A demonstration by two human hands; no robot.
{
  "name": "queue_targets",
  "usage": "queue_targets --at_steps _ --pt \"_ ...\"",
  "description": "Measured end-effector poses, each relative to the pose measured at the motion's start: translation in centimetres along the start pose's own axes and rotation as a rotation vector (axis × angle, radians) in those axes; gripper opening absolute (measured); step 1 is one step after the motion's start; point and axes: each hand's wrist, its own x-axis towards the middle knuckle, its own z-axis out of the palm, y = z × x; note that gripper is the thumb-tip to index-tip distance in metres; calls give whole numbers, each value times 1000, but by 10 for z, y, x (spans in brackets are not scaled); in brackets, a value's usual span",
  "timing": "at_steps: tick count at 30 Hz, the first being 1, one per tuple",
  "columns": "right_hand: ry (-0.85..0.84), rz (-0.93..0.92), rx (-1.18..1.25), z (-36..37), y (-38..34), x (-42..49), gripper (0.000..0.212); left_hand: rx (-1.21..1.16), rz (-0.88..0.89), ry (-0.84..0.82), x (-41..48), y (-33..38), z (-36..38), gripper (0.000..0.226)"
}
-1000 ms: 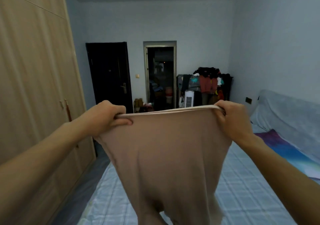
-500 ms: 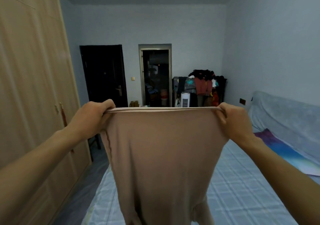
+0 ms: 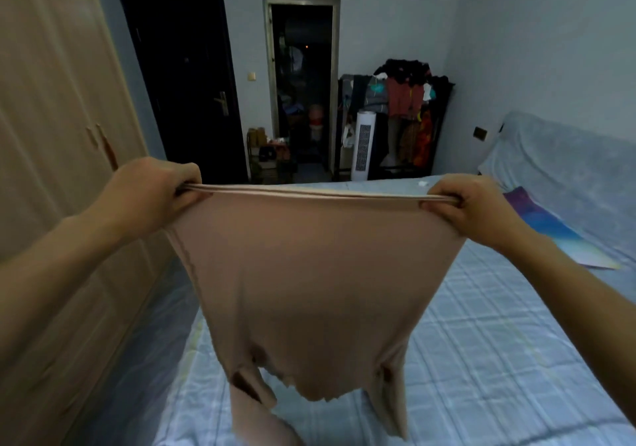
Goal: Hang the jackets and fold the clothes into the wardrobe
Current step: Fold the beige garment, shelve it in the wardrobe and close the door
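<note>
Item: beige top [image 3: 309,273], held up in air over bed [image 3: 499,359], upside down, hem stretched taut btwn both hands, sleeves + neck hanging at bottom. L hand [image 3: 155,194] fingers curled tight round hem's left end, R hand [image 3: 471,204] likewise gripping right end; hands well apart, approx. level. Surrounds: wardrobe [image 3: 51,136] at left w/ doors closed, black door [image 3: 182,77] + open doorway [image 3: 303,84] on far wall, clothes rack [image 3: 409,101] w/ white tower unit [image 3: 363,144] in front, colourful mat [image 3: 550,235] on bed's right side.
</note>
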Motion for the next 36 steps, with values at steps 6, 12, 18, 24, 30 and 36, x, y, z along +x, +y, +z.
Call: queue_targets --at_steps 6,12,18,24,30,36 --pt "83 114 -92 46 -1 -32 10 -69 46 -41 -27 -2 37 37" --pt "225 304 -4 77 22 -28 16 -200 -36 -54 -18 -4 84 29" --pt "226 415 81 123 88 11 14 -195 -130 -130 22 -13 145 23" --pt "206 420 96 162 172 91 12 -116 -228 -156 111 -47 209 7" --pt "307 416 200 166 208 150 11 -138 -233 -54 167 -71 222 5" --pt "317 439 376 155 191 171 17 -426 -349 -43 182 -79 208 15"
